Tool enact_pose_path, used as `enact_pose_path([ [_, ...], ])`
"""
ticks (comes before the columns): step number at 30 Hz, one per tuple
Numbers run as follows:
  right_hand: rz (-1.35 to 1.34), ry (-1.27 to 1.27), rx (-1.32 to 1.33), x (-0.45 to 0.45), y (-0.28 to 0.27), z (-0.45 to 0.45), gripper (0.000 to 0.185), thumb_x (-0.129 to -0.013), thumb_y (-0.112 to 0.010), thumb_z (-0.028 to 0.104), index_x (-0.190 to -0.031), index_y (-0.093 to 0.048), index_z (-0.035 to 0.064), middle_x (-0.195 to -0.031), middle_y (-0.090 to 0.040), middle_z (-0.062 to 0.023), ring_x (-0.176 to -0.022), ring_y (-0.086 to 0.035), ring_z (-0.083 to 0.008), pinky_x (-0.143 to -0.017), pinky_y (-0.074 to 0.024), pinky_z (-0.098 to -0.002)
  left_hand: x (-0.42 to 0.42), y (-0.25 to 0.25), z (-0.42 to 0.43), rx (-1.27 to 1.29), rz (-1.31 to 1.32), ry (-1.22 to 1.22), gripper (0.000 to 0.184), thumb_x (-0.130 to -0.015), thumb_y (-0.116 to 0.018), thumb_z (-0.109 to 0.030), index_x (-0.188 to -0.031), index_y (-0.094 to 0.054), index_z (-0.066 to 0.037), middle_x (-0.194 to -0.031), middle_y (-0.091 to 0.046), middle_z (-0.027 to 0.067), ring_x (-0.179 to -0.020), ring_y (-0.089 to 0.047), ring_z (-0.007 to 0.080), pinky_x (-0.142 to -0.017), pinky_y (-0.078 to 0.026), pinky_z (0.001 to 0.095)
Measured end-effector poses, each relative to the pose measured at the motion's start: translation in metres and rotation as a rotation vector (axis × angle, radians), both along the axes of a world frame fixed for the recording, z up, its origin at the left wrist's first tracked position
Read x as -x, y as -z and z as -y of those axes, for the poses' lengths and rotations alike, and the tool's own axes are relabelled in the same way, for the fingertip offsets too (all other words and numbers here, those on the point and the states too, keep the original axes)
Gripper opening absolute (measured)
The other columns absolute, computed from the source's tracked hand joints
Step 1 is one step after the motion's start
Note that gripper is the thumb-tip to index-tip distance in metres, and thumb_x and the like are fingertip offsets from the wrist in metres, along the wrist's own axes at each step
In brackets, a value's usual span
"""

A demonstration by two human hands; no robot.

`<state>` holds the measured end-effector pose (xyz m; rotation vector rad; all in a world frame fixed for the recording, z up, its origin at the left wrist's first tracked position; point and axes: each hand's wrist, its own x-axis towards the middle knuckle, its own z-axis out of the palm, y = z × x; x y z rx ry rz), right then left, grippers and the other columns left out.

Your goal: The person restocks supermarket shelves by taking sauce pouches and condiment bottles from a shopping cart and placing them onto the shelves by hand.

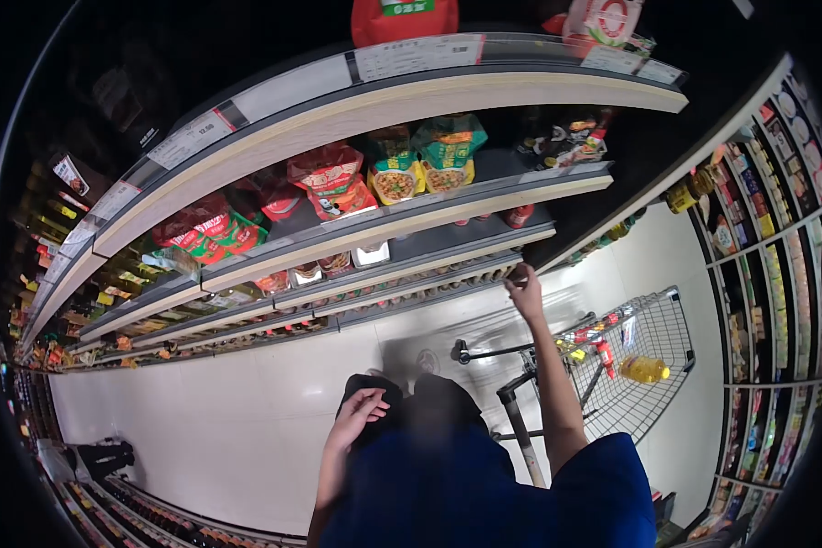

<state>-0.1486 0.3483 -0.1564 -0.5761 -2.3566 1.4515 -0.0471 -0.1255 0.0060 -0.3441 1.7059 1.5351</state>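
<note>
My right hand (523, 294) is stretched forward, just in front of the end of a lower shelf (539, 236). Its fingers are bent but apart, and nothing shows in them. A small red package (519, 216) stands on that shelf just beyond the hand. Held low in front of my dark trousers, my left hand (361, 413) has loosely bent fingers and holds nothing visible. Beside my right forearm is a wire shopping cart (676, 315), with a bottle of yellow oil (647, 369) and a red bottle (605, 356) in it.
Red pouches (333, 181) and green-and-yellow pouches (449, 151) stand on the middle shelf ahead. A higher shelf edge (393, 96) juts out above them. More stocked shelves (767, 228) line the right side. Pale floor (219, 411) lies to the left, with a dark-clothed person (100, 457) farther off.
</note>
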Motion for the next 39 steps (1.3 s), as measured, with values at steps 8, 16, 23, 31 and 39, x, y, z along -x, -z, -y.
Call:
enact_pose_path([
  [8,0.141,0.063,0.083,-0.087,-0.084,0.08,0.033,-0.089,-0.074,0.016,-0.115,-0.065,-0.0017,-0.104,-0.071,-0.0114,-0.089,-0.071,-0.0213,-0.077,-0.0557,-0.0339,0.039,-0.022,-0.017,-0.099,-0.147,0.138,0.034,-0.104,-0.057,-0.033,-0.126,-0.063,-0.007,-0.101,-0.07,0.0045,-0.089,-0.064,0.0104,-0.083,-0.05,0.0253],
  [16,0.112,0.171,-0.217,-0.157,-0.124,0.122,0.027,-0.089,-0.068,0.02,-0.106,-0.068,-0.001,-0.103,-0.071,-0.0178,-0.094,-0.068,-0.031,-0.082,-0.0532,-0.0406,0.014,-0.037,0.006,-0.144,-0.172,0.173,0.033,-0.104,-0.058,-0.033,-0.126,-0.063,-0.008,-0.1,-0.07,0.0045,-0.089,-0.064,0.0107,-0.082,-0.049,0.0258],
  [23,0.136,0.247,-0.573,-0.212,-0.126,0.162,0.05,-0.089,-0.071,0.029,-0.132,-0.058,0.0063,-0.145,-0.046,-0.023,-0.133,-0.044,-0.04,-0.112,-0.0341,-0.0488,-0.027,-0.023,0.029,-0.22,-0.182,0.186,0.033,-0.104,-0.056,-0.031,-0.125,-0.063,-0.007,-0.099,-0.07,0.0045,-0.089,-0.065,0.0107,-0.081,-0.05,0.0254],
  [31,0.192,0.107,-0.481,-0.263,-0.145,0.179,0.067,-0.092,-0.068,0.029,-0.15,-0.043,0.0067,-0.15,-0.042,-0.0266,-0.135,-0.045,-0.0429,-0.112,-0.0391,-0.0448,-0.073,-0.013,0.035,-0.302,-0.118,0.171,0.031,-0.104,-0.058,-0.029,-0.127,-0.064,-0.008,-0.101,-0.071,0.006,-0.088,-0.065,0.0114,-0.082,-0.049,0.0252],
  [39,0.161,0.062,-0.267,-0.289,-0.146,0.174,0.058,-0.091,-0.068,0.022,-0.142,-0.051,0.0011,-0.138,-0.058,-0.0233,-0.124,-0.058,-0.0378,-0.107,-0.0455,-0.0425,-0.095,-0.015,0.025,-0.23,-0.106,0.203,0.031,-0.105,-0.056,-0.029,-0.125,-0.063,-0.008,-0.1,-0.07,0.0048,-0.09,-0.064,0.0105,-0.081,-0.05,0.0248],
])
